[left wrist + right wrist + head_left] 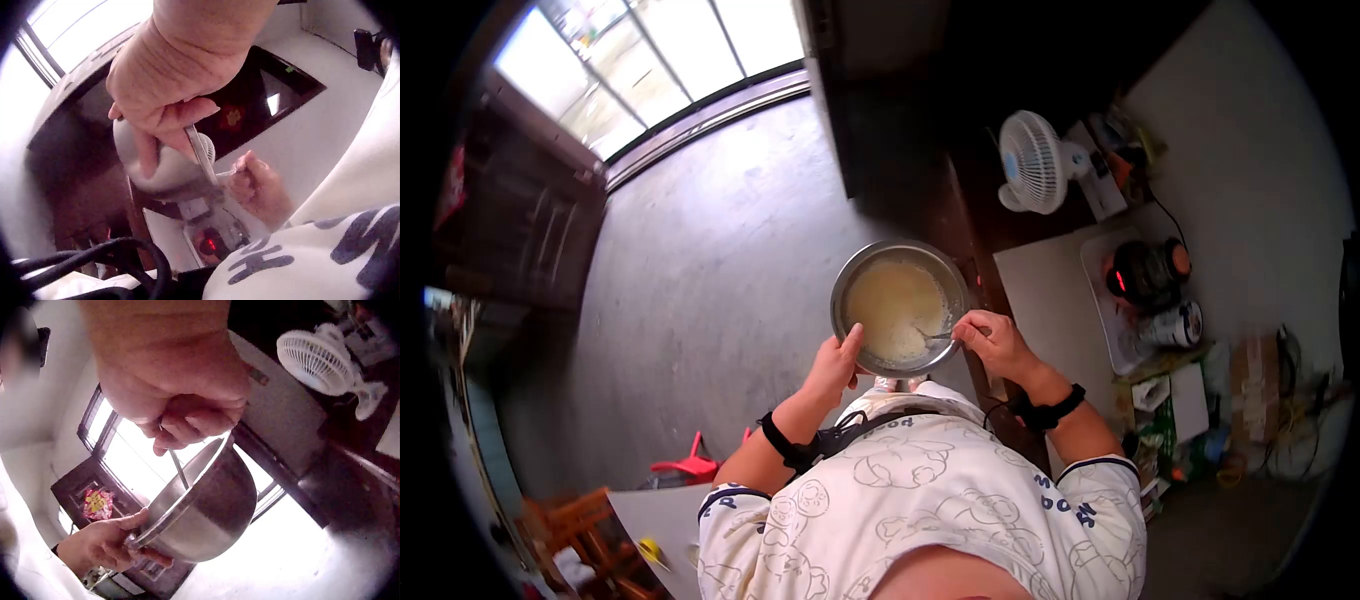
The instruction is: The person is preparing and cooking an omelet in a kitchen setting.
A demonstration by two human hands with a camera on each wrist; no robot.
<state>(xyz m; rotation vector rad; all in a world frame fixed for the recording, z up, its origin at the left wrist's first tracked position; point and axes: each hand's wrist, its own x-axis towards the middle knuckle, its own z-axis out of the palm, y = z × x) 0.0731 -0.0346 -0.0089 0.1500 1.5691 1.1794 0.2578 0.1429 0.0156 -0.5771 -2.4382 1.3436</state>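
Daylight floods from the window (650, 60), far left, blown out in both wrist views; fisheye edges dark; near sleeve (325, 262) perhaps blurred.

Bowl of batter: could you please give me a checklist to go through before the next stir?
1. Left hand grips the bowl at its rim, thumb over the edge: ok.
2. Right hand pinches the utensil by its handle: ok.
3. Batter sits below the rim: ok.
4. Bowl supported from below: not ok, it is held in the air.
5. Bowl level: cannot tell.
6. Batter free of lumps: cannot tell.
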